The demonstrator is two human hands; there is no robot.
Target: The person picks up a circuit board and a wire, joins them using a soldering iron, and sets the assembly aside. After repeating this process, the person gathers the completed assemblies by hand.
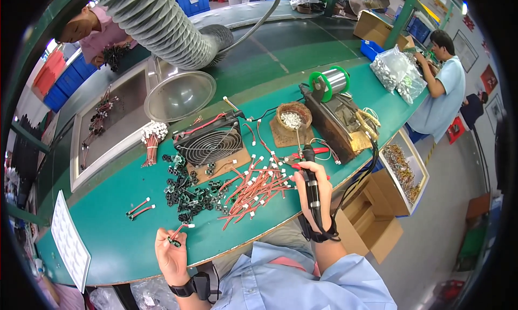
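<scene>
My left hand (170,260) is at the table's front edge, its fingers closed on a small dark part with a short red wire lead (180,231) that ends in a white connector. In my right hand (324,194) is a black soldering iron (312,184), held upright like a pen. Its thin tip reaches up to the round brown bowl (307,119) of white pellets on a wooden block; whether it touches the contents I cannot tell. Between my hands lie a loose heap of red wire leads (256,190) and a pile of small black parts (186,194).
A small fan (210,142) stands behind the piles. Right of the bowl are red-handled pliers (315,150), a solder spool (335,81) and a dark metal box (330,123). A ribbed duct hood (181,94) hangs at the back. Two co-workers sit further off. Open cartons (372,218) stand at right.
</scene>
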